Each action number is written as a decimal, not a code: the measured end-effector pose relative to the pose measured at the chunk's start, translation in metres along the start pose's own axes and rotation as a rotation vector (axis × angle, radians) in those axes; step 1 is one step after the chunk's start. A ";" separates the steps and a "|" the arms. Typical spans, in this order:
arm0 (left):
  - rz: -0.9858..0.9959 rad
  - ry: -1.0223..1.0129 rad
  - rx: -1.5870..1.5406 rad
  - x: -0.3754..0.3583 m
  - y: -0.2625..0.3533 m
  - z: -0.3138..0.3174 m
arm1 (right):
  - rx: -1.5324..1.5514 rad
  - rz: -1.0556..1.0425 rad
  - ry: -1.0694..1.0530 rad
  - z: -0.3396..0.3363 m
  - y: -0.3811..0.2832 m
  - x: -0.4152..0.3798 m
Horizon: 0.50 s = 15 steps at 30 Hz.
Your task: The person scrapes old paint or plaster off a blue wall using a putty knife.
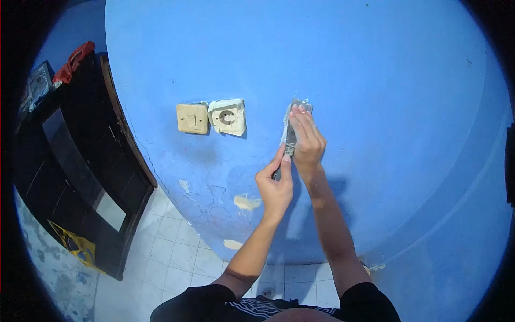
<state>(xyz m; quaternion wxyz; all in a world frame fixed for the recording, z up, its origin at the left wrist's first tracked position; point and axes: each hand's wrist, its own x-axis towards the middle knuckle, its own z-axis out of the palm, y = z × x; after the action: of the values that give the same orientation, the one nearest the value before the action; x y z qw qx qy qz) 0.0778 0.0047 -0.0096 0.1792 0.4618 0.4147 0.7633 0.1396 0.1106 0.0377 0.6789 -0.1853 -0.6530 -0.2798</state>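
A putty knife (291, 135) with a grey metal blade lies against the blue wall (375, 107), its handle pointing down toward me. My left hand (276, 185) is closed around the dark handle, with the thumb along its upper part. Flat on the blade, the fingers of my right hand (308, 142) press it to the wall and hide part of it. White filler (285, 129) shows along the blade's left edge and around its top end.
Left of the knife are a yellowed light switch (192, 118) and a wall socket (228, 117) with a ragged cover. Paint has peeled in pale patches (247, 202) lower down. A dark door (80, 166) stands at the left, above white floor tiles (177, 236).
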 end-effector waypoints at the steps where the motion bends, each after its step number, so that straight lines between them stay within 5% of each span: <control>1: -0.003 -0.002 0.010 -0.002 -0.001 -0.002 | 0.000 0.013 -0.038 -0.005 -0.002 0.000; 10: 0.095 -0.020 0.046 -0.003 -0.007 -0.009 | -0.024 0.039 -0.054 -0.007 -0.007 -0.003; 15: -0.022 0.001 -0.038 -0.001 -0.009 -0.006 | -0.050 0.054 -0.054 -0.008 -0.011 -0.010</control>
<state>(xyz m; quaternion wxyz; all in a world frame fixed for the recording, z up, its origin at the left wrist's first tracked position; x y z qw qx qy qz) 0.0719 0.0067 -0.0185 0.1961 0.4536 0.4052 0.7692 0.1389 0.0986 0.0261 0.6636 -0.2270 -0.6587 -0.2725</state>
